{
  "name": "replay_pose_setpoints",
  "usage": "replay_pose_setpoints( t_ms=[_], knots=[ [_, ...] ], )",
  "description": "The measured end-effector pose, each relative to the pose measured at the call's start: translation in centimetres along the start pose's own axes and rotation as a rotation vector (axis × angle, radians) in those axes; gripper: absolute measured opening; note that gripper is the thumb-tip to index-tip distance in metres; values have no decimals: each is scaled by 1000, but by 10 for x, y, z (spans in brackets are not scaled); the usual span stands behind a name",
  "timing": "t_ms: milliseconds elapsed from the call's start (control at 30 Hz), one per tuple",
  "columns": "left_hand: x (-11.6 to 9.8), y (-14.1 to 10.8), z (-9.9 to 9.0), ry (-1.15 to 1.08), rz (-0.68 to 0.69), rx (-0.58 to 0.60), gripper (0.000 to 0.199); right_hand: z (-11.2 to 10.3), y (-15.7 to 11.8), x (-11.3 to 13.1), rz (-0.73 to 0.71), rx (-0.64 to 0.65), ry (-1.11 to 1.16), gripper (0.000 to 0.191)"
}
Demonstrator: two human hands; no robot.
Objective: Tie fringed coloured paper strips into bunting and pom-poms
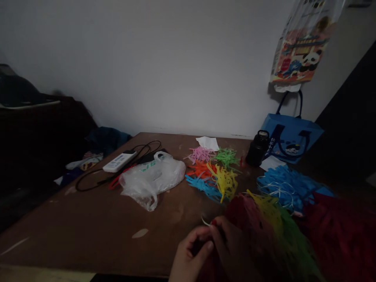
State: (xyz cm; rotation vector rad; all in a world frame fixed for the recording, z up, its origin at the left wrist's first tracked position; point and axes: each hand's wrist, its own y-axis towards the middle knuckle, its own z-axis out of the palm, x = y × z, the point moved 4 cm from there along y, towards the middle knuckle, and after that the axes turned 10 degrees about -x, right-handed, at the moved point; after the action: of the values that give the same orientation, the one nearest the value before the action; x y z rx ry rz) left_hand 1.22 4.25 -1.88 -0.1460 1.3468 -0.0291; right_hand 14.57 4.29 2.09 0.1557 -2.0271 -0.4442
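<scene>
Low at the front of the table, my left hand [192, 250] is closed in a pinch, thumb bent toward the fingertips. My right hand [230, 246] meets it, its fingers also pinched together. A short end of white string [205, 221] sticks up from between the fingertips of both hands. A small red bit shows at the right fingertips; I cannot tell what it is. Beside and under my right hand lies a large bundle of fringed strips [279, 219] in dark red, pink, yellow and green. Dim light and the right hand hide part of it.
Small fringed bunches in pink [200, 155], green [227, 156], orange [202, 169], blue [205, 188] and yellow [225, 182] lie ahead. Around them are a plastic bag [158, 174], a power strip [120, 161], a black bottle [257, 149], a blue tote [290, 133] and blue strips [288, 186].
</scene>
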Motion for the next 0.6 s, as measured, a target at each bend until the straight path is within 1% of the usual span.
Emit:
replay_pose_setpoints(
  t_ms=[33,100,167,233,267,333,400,500,533,600],
  knots=[
    [1,1,-1,-13,-10,-15,39,2,0,1,-10,9,-6,24],
    [-1,5,-3,-22,-14,-53,39,5,0,3,-26,26,0,23],
    [-6,9,-6,30,35,-64,32,6,0,6,-44,48,12,19],
    [-17,15,-11,108,107,-75,32,4,2,7,-87,37,-8,17],
    [-24,20,-18,136,145,-105,34,0,4,8,-118,23,-35,17],
    [-41,29,-36,164,210,-214,38,-11,9,7,-155,-6,-114,18],
    [-60,37,-59,154,239,-370,42,-26,15,4,-127,-21,-213,18],
    [-89,43,-89,163,177,-567,47,-50,26,-5,-69,-23,-328,14],
    [-101,43,-96,180,187,-622,47,-58,31,-9,-69,-24,-341,14],
    [-124,40,-107,272,291,-728,43,-75,43,-20,-92,-39,-346,17]
  ],
)
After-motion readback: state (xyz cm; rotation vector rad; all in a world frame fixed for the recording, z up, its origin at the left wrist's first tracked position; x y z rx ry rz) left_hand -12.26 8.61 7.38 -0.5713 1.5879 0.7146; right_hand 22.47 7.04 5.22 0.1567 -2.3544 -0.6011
